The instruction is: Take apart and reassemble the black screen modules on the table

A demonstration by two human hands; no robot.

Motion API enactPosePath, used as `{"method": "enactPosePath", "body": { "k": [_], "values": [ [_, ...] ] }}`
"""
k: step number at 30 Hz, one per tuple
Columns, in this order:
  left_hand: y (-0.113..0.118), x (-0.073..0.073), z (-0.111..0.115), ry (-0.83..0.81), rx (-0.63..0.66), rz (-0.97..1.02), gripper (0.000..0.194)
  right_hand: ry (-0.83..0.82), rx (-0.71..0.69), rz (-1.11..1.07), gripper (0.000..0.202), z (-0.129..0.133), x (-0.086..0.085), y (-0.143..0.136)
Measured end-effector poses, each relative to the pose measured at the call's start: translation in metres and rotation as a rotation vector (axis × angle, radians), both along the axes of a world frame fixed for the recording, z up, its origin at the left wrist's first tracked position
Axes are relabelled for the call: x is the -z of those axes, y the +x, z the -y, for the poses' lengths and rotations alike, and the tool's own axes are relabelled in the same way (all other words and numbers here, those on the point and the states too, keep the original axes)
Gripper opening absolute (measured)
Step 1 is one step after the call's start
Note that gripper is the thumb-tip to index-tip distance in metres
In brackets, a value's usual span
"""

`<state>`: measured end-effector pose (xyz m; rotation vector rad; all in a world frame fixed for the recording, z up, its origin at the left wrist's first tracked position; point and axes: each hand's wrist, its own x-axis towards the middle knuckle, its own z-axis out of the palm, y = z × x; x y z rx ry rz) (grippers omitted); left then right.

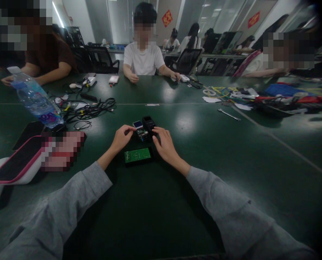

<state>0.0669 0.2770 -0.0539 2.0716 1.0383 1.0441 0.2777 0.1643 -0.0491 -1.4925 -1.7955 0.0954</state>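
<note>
Between my hands, a small circuit board with metal parts (142, 134) lies on the green table (139, 209), with a small dark screen in a pale frame (137, 124) just behind it. My left hand (122, 138) is at the left of the board, thumb and fingers curled close together at its edge; what they pinch, if anything, is too small to tell. Beside the board stands or lies a black handheld casing (148, 122). My right hand (164, 144) has its fingers spread apart, fingertips at the casing's right side. Nearer to me lies a green circuit board in a black shell (138, 155).
At the left are a tilted water bottle (36, 97), a pink-rimmed case (17, 159) and black cables (96, 108). A wrench (229, 114) and coloured cables (223, 92) lie at the right. A person in a white shirt (144, 59) sits opposite; others sit at both sides.
</note>
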Motion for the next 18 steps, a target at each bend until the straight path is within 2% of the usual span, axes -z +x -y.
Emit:
{"method": "enactPosePath", "body": {
  "k": [14, 18],
  "values": [
    [-0.0009, -0.0029, 0.0036, 0.031, -0.026, -0.006, 0.021, 0.016, 0.004, 0.018, 0.03, -0.0002, -0.0004, -0.0007],
    [-0.0011, -0.0104, 0.0036, 0.055, -0.002, -0.005, 0.02, 0.027, 0.002, 0.018, 0.03, 0.0004, -0.0015, -0.0012]
  ]
}}
